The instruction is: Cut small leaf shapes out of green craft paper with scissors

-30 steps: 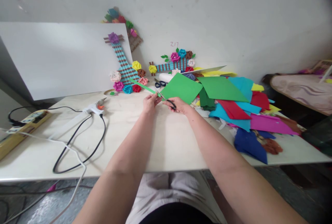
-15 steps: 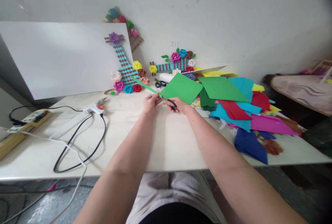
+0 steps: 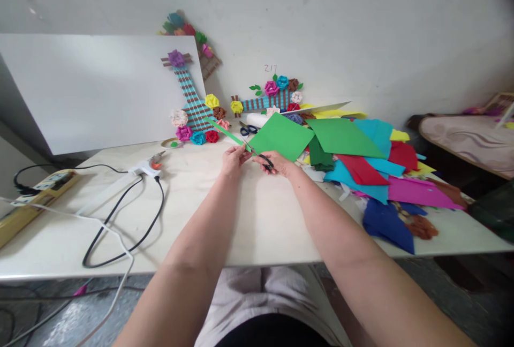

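Observation:
My left hand [image 3: 234, 158] pinches the near edge of a green paper sheet [image 3: 281, 135] held above the pale table [image 3: 257, 218]. A narrow green strip [image 3: 223, 131] runs from the sheet up and to the left. My right hand [image 3: 281, 164] is closed on black-handled scissors [image 3: 261, 158], whose blades point into the green paper beside the strip. Both hands are close together near the middle of the table.
A heap of coloured paper sheets [image 3: 373, 170] covers the right of the table. Paper-flower crafts [image 3: 193, 106] lean on the wall, with blue-handled scissors [image 3: 248, 130] in front. At left lie a glue gun [image 3: 146, 165], cables [image 3: 120, 218] and a power strip [image 3: 36, 191]. A white board [image 3: 92, 90] stands behind.
The green strip has shifted a little to the right. Both hands stay almost in place.

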Action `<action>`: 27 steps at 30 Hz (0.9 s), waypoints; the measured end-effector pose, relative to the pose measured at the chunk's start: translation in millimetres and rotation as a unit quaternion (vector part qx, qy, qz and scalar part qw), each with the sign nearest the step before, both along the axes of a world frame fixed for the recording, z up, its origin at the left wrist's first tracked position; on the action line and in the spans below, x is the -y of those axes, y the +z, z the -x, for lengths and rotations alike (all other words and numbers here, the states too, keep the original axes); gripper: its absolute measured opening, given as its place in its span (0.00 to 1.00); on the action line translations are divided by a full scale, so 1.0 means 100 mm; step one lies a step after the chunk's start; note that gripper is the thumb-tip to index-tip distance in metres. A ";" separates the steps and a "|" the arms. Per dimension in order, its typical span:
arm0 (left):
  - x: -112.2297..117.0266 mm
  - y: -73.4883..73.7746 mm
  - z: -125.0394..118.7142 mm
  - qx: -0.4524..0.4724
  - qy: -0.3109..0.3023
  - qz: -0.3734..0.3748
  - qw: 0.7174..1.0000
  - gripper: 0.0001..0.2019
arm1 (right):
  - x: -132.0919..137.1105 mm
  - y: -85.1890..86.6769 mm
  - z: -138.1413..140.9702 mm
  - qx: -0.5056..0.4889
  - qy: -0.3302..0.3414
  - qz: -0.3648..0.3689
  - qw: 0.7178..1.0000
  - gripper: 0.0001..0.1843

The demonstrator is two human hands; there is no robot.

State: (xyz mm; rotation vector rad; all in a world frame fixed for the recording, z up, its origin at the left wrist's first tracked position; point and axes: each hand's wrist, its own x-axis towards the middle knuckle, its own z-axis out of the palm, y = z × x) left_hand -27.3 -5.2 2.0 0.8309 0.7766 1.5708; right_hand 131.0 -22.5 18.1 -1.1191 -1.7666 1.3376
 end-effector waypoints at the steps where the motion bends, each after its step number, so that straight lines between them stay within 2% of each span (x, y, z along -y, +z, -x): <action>1: 0.00 0.00 0.00 -0.001 -0.001 0.001 1.000 0.13 | 0.00 0.00 0.00 0.002 -0.001 0.000 1.000 0.18; 16: 0.01 0.01 -0.01 0.002 -0.009 0.010 1.000 0.13 | 0.04 0.04 0.02 0.013 -0.015 0.004 1.000 0.15; 27: -0.01 -0.01 -0.01 0.000 -0.011 0.009 1.000 0.12 | 0.18 0.17 0.07 -0.014 -0.031 0.026 0.999 0.15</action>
